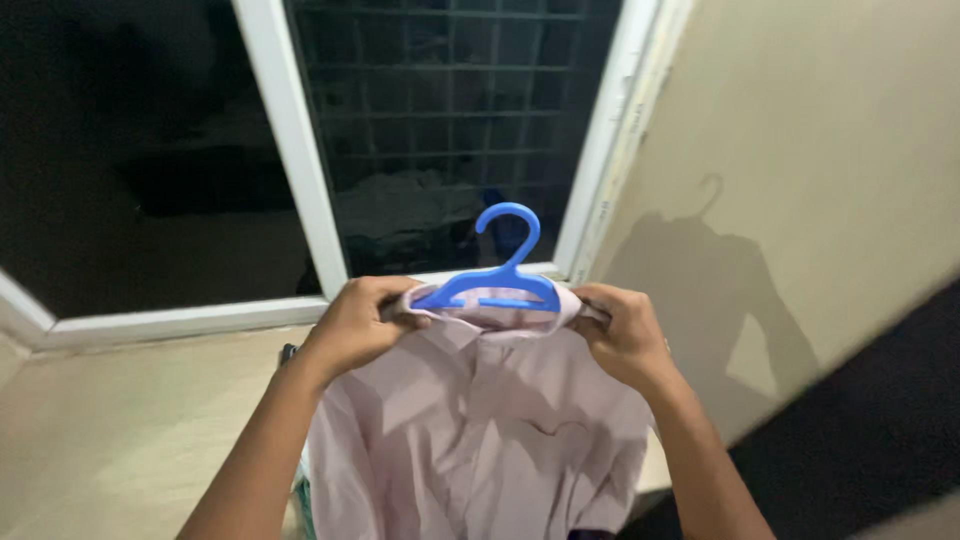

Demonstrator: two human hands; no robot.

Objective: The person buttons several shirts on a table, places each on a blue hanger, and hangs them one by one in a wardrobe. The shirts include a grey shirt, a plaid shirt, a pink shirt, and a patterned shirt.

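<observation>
I have one shirt (470,420) in front of me, pale pink, with a collar and a single chest pocket, and one blue plastic hanger (497,280) sitting inside its neck. The hanger's hook stands upright above the collar, its curl opening to my left, and its shoulders run into the shirt on both sides.

Both my hands are on it, two in all. My left hand (355,325) is clamped on the left shoulder of the shirt at the collar, fingers curled over the fabric and the end of the hanger beneath it. My right hand (622,335) is clamped the same way on the right shoulder, knuckles up, thumb side toward the collar. Both forearms rise from below and meet the shirt at roughly the same height, so it hangs level and its front faces me, the body falling loosely between my arms.

Behind the hanger is one window (450,130) with a white frame and a dark grille, and to my right a plain wall (820,150) carrying one shadow of shirt and hanger.
</observation>
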